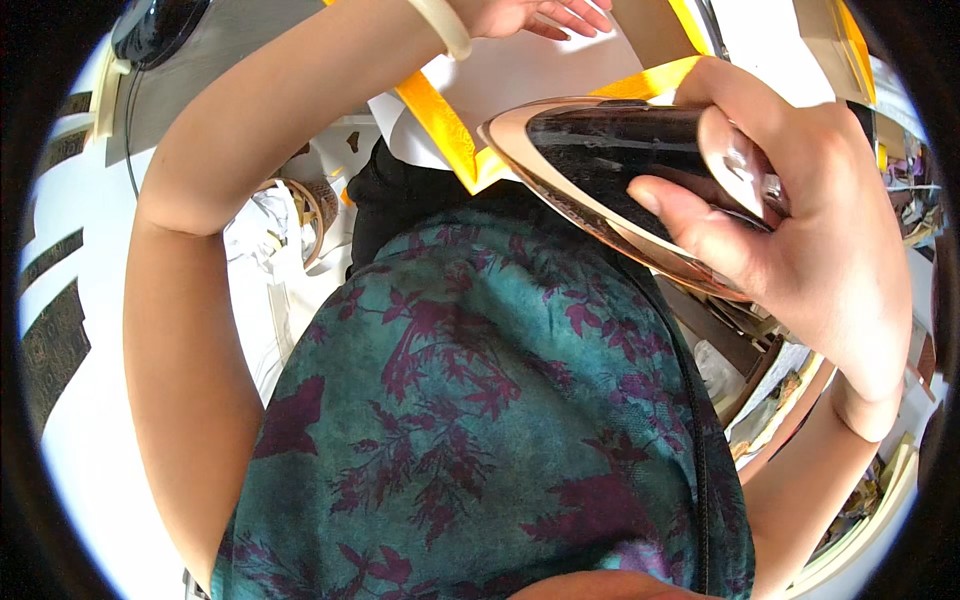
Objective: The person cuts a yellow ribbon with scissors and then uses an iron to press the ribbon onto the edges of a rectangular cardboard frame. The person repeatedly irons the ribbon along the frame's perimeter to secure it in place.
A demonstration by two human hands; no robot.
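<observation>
My right hand (810, 217) grips a glossy dark and rose-gold clothes iron (622, 165) by its handle, at the upper right. The iron is tilted, and its far side is hidden. Beneath and beyond it lies yellow-orange patterned fabric trim (439, 120), bent to a point near my waist, along the edge of a white sheet (517, 75). My left hand (551, 16) is at the top edge, fingers spread above the white sheet, with nothing seen in it; part of it is cut off. A pale bangle (444, 26) circles the left wrist.
Below left stands a round bin (322, 217) with white scraps inside and beside it. A dark glossy object (154, 30) with a cord sits on the grey surface at the upper left. Wooden boards and mixed clutter (780, 397) are at the right, beside a clear plastic item (716, 371).
</observation>
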